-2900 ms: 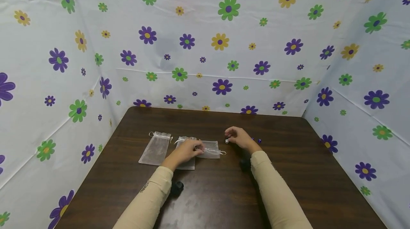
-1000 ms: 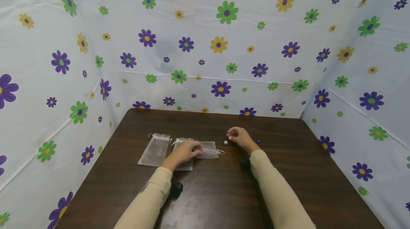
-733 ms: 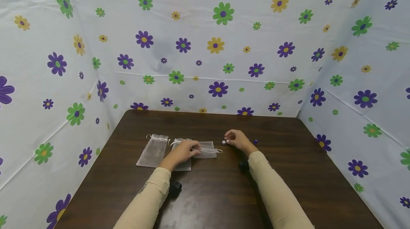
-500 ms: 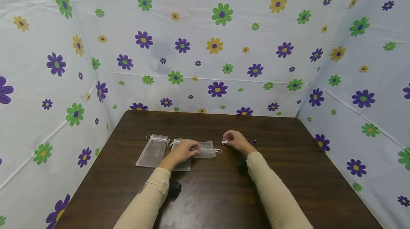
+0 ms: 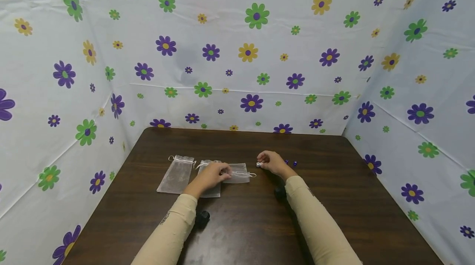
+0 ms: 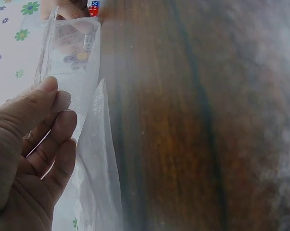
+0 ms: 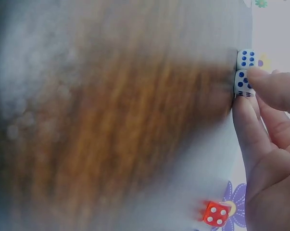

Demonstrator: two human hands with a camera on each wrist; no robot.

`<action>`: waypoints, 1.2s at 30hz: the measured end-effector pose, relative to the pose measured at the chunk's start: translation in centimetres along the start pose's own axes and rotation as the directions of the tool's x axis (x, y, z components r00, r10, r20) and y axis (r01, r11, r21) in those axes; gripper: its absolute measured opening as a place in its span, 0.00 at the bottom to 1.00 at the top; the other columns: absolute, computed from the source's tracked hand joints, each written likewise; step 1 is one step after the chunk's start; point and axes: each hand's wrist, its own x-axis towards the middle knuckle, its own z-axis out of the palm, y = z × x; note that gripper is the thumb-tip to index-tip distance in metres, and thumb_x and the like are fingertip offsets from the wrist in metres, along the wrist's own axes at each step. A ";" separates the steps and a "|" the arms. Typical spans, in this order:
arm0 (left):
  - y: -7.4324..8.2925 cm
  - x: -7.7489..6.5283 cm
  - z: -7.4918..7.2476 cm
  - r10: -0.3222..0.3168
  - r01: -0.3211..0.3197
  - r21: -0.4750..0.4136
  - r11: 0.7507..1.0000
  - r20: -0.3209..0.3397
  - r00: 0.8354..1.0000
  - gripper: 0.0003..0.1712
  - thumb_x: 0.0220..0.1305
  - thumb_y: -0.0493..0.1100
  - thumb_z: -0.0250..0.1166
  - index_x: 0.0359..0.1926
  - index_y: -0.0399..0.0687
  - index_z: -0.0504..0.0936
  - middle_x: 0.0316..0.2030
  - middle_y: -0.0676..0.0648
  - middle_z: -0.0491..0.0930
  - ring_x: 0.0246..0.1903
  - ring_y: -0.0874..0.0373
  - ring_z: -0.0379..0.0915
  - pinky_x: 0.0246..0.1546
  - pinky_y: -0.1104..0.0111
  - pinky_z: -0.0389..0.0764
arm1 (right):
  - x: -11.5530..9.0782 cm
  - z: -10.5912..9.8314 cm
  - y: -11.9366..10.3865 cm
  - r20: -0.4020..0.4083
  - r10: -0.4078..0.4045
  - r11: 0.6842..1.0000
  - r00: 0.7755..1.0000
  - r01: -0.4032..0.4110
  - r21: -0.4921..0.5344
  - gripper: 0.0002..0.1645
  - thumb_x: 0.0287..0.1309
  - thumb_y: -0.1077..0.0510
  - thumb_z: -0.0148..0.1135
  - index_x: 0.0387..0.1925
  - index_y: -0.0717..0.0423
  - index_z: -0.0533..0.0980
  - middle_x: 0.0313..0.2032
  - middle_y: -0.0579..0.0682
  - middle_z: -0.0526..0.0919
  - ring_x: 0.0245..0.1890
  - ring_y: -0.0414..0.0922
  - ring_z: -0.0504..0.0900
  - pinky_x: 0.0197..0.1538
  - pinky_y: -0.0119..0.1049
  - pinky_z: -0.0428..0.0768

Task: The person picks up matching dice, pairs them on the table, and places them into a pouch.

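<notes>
Left hand (image 5: 209,174): thumb and fingers pinching a sheer white drawstring pouch (image 5: 239,177) on the dark brown wooden table (image 5: 241,223). Right hand (image 5: 273,162): fingertips clamped on a white blue-spotted die (image 7: 241,83), touching its matching white die (image 7: 245,57). White pairing looks done; red white-spotted die (image 7: 217,214) remains apart.

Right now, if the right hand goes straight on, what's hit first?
Likely the far white die, just past the near white die the right hand pinches; depth between them is unclear.
</notes>
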 end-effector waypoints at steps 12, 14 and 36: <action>-0.2 0.0 -0.1 0.010 -0.010 -0.003 1.000 -0.011 1.000 0.04 0.63 0.38 0.72 0.36 0.47 0.84 0.30 0.55 0.82 0.31 0.63 0.74 0.36 0.66 0.78 | 0.4 0.3 -0.2 0.015 -0.056 0.998 0.998 0.056 -0.010 0.18 0.59 0.73 0.68 0.51 0.66 0.78 0.46 0.58 0.83 0.49 0.54 0.81 0.58 0.51 0.78; -0.2 0.0 -0.1 0.014 -0.014 0.001 1.000 -0.014 1.000 0.04 0.63 0.38 0.72 0.36 0.47 0.84 0.30 0.55 0.82 0.31 0.63 0.74 0.36 0.66 0.77 | 0.5 0.4 -0.2 0.020 -0.071 0.997 0.997 0.071 -0.009 0.18 0.59 0.74 0.67 0.51 0.67 0.77 0.46 0.59 0.83 0.49 0.55 0.81 0.58 0.51 0.77; -0.2 -0.1 -0.1 -0.026 0.026 -0.017 1.000 -0.005 1.000 0.04 0.64 0.39 0.72 0.35 0.49 0.83 0.30 0.55 0.82 0.31 0.63 0.75 0.36 0.66 0.78 | 0.5 1.0 -0.2 0.012 -0.088 0.996 0.996 0.088 -0.007 0.16 0.57 0.76 0.66 0.47 0.65 0.79 0.43 0.57 0.83 0.45 0.52 0.81 0.54 0.48 0.78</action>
